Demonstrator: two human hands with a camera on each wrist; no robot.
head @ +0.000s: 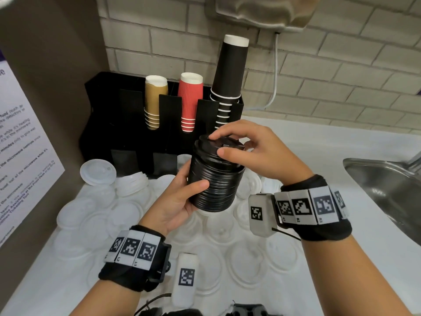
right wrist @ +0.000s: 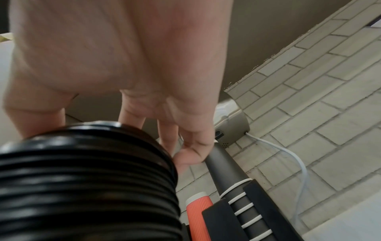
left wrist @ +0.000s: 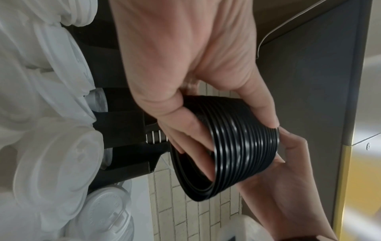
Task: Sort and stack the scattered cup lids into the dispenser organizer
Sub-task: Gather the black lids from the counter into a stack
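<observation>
A tall stack of black lids (head: pixel 215 176) is held up in the air above the bench (head: pixel 319 142), in front of the black dispenser organizer (head: pixel 109 115) that stands against the tiled wall (head: pixel 341 71). The left hand (head: pixel 175 201) grips the stack from the side near its lower part, thumb across the front ribs and fingers (left wrist: pixel 185 130) curled round the back. The right hand (head: pixel 255 151) comes over the top: its fingers and thumb are bent and pinch the topmost lid at its rim.

In the organizer's upper slots stand 3 columns of upturned paper cups: tan cups (head: pixel 155 101) on the left, red cups (head: pixel 190 101) in the middle, and the taller black cups (head: pixel 230 80) on the right. The slot at the far left cannot be seen into from here.

Scattered white lids (head: pixel 127 215) cover the bench below both hands, overlapping each other right up to the organizer's base; a short stack of white lids (head: pixel 131 183) sits near its left front corner. A steel sink (head: pixel 387 185) lies well apart at the right. A printed notice (head: pixel 20 144) hangs on the brown panel at the left.
</observation>
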